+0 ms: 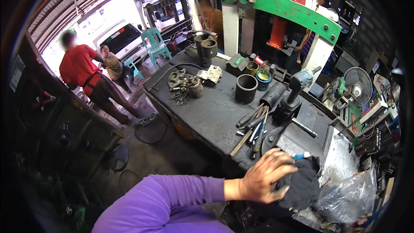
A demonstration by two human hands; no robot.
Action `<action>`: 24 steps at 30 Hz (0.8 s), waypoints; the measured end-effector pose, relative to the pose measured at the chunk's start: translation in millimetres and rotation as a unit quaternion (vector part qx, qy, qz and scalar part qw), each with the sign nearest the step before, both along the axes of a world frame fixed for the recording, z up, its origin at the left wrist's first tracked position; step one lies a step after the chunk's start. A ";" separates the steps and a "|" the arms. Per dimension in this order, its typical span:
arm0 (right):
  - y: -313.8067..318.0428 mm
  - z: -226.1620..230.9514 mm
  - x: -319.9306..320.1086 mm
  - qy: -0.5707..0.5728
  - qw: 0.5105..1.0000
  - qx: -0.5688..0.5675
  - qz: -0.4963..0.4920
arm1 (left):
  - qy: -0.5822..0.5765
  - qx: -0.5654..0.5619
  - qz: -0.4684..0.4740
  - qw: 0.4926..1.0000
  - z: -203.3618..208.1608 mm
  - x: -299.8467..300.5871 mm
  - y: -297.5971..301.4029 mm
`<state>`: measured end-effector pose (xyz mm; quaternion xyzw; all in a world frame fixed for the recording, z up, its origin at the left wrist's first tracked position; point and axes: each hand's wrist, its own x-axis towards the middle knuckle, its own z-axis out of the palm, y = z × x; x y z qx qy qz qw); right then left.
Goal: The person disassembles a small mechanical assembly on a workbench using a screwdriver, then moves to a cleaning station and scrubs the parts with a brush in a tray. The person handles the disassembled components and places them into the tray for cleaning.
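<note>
My left hand (266,179), in a purple sleeve, reaches across to the bench's near end. Its fingers curve over a bunched black cloth or cover (304,181) and press into it; what lies under the cloth is hidden. A bit of blue shows just past the fingertips. At the lower right rim, what appears to be my right hand (360,221) is mostly cut off and dark, close to a blue object (374,217); its grip is unclear. A clear plastic bag (349,196) lies between the hands. Several hand tools (255,131) lie beyond my left hand.
The dark workbench (202,114) holds metal cylinders (246,89), a pile of metal parts (185,84) and a blue can (263,79). A green-topped press frame (297,11) rises behind. A fan (358,85) stands right. A person in red (84,67) stands left; others are farther back.
</note>
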<state>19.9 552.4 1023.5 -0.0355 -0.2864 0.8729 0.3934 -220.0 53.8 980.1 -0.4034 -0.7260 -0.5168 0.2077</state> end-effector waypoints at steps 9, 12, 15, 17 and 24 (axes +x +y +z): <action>-352.0 -30.5 14.9 -0.137 0.929 0.201 0.280 | 0.019 0.124 -0.049 0.991 -6.1 -3.1 -14.2; -428.2 -15.6 0.2 -0.228 0.877 0.296 0.301 | 0.013 0.144 -0.094 0.985 -23.8 -10.0 -67.3; -491.1 -44.8 -36.8 -0.297 0.832 0.307 0.353 | 0.001 0.049 -0.066 0.997 -66.3 -39.6 -169.2; -541.7 -83.2 -77.5 -0.322 0.840 0.255 0.355 | -0.050 0.016 -0.027 0.998 -97.1 -76.0 -245.9; -692.2 -178.1 -276.6 -0.440 0.783 0.310 0.312 | -0.264 -0.161 0.208 0.928 -138.3 -230.2 -438.9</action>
